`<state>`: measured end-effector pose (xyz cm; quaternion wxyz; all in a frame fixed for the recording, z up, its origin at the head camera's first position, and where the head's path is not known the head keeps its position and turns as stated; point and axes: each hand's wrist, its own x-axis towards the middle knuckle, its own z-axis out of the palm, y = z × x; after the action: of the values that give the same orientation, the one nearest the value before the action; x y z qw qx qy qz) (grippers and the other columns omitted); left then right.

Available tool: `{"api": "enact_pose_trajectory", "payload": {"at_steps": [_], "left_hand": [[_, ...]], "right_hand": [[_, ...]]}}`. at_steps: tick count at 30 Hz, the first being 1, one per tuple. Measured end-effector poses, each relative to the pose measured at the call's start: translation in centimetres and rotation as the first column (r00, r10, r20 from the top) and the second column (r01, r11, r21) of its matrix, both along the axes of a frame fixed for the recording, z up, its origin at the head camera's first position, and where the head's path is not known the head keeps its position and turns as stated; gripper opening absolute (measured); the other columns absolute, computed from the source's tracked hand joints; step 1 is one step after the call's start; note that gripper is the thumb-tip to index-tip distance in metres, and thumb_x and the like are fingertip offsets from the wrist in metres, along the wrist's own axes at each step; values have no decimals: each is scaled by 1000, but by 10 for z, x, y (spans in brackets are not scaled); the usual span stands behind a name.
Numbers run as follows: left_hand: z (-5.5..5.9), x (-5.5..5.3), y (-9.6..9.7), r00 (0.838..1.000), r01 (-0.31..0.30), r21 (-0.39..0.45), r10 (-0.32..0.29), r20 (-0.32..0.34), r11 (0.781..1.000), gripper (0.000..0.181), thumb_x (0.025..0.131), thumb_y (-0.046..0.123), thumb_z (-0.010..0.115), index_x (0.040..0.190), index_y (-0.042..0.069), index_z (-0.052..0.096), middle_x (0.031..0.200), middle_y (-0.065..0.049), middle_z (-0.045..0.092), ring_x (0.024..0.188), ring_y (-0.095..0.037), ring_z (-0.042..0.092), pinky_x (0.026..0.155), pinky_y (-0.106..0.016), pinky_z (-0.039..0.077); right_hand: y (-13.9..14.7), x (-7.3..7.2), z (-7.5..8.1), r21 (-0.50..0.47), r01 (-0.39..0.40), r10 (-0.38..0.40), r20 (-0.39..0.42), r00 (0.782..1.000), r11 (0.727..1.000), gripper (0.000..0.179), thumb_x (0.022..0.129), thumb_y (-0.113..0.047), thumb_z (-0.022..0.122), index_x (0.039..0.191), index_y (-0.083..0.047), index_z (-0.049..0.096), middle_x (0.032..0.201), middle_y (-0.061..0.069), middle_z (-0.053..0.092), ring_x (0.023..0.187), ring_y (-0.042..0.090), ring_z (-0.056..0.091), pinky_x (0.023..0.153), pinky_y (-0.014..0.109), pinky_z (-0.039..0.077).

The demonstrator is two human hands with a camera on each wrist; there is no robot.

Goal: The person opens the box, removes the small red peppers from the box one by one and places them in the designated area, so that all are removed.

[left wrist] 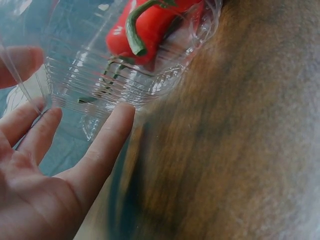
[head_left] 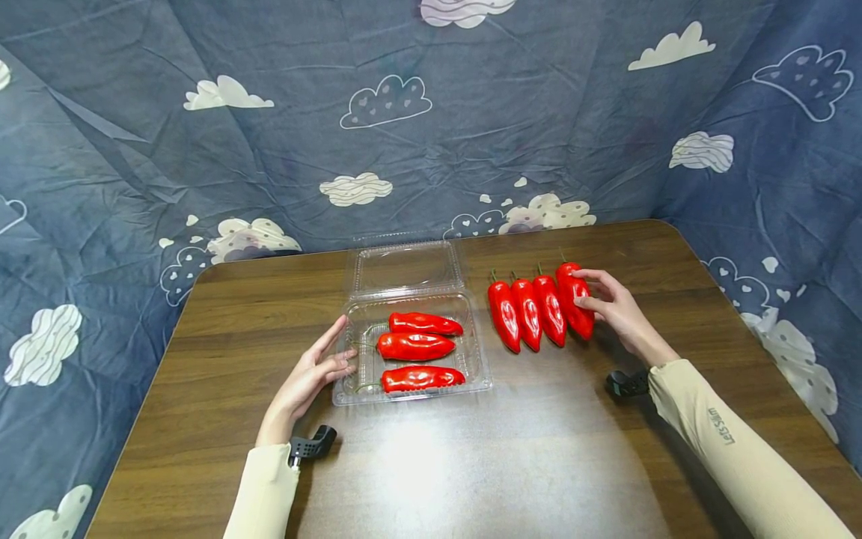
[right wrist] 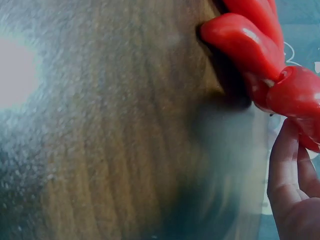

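A clear plastic clamshell box [head_left: 477, 340] lies with its lid [head_left: 407, 269] folded back. Three glossy red peppers [head_left: 416, 346] lie crosswise inside, their green stems pointing left. My left hand [head_left: 306, 378] is at the box's left side, its fingers extended and touching the clear wall [left wrist: 75, 80] in the left wrist view. To the right of the box, several more red peppers [head_left: 528, 311] form a row, stems away from me. My right hand [head_left: 622, 314] pinches the rightmost pepper [head_left: 572, 292] between thumb and fingers; the right wrist view shows this pepper [right wrist: 300, 95] at the fingertips.
Everything rests on a brown wood-grain table [head_left: 525, 449] with rounded back corners. Behind it hangs a dark blue cloth [head_left: 303, 150] with cloud prints. A black wrist camera [head_left: 313, 443] sits at the left wrist, and another black camera [head_left: 626, 383] at the right.
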<state>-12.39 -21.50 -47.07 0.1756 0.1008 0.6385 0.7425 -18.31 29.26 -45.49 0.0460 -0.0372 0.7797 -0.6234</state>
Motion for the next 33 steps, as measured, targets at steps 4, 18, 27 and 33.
{"api": "enact_pose_trajectory", "payload": {"at_steps": [4, 18, 27, 33], "left_hand": [[0, -1, 0, 1000, 5, -1, -5, -5, 1000, 70, 92, -8, 39, 154, 9, 11, 159, -8, 1, 132, -48, 27, 97, -36, 45], [-1, 1, 0, 1000, 14, 0, -14, -20, 1000, 71, 93, -7, 40, 154, 10, 11, 159, -11, 4, 132, -48, 28, 98, -36, 45], [-2, 1, 1, 1000, 7, 4, -7, -15, 1000, 69, 94, -8, 39, 154, 9, 10, 158, -15, 4, 131, -49, 27, 97, -36, 45], [1, 2, 1, 1000, 0, 8, 0, -1, 1000, 69, 94, -9, 39, 155, 11, 11, 159, -13, 6, 132, -48, 27, 96, -35, 46]], "right_hand": [[2, 0, 0, 34, 8, -8, 13, 1000, 999, 46, 95, -9, 54, 139, -6, 40, 131, 19, 42, 96, 7, 53, 72, 22, 53], [1, 1, -3, 102, 31, -37, 52, 998, 994, 49, 95, -10, 53, 140, -2, 36, 131, 25, 41, 97, 9, 48, 71, 23, 52], [0, 0, -8, 89, 33, -38, 58, 998, 996, 48, 94, -7, 54, 140, -2, 38, 125, 24, 45, 89, 4, 52, 67, 22, 52], [-2, 1, -6, 121, 23, -30, 63, 998, 992, 48, 94, -5, 54, 139, 0, 36, 122, 27, 44, 87, 8, 51, 65, 22, 52]]}}
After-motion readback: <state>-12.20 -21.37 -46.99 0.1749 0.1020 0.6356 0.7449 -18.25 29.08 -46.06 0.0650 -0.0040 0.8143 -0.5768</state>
